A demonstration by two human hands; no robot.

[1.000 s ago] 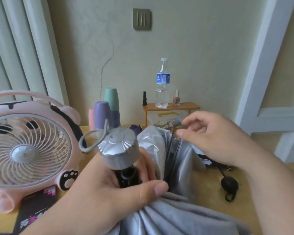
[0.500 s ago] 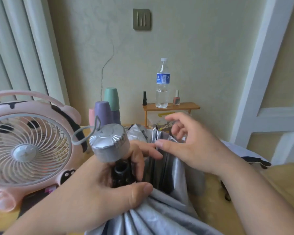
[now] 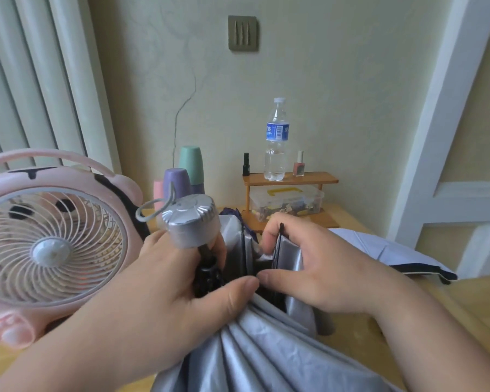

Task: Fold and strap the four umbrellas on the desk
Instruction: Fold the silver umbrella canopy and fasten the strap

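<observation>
Silver umbrella [image 3: 266, 349] held above desk [image 3: 464, 306], handle knob [image 3: 191, 222] up, canopy bunched in pleats. Left hand [image 3: 167, 292] curls round black shaft under knob, thumb pressing fabric. Right hand [image 3: 317, 267], loose above canopy second ago, now pinches one pleat by rib tip. Likely pleat-gathering under way, strap not yet reached. Second umbrella [image 3: 379, 247] lies loose at right, pink fan [image 3: 51, 244] at left.
</observation>
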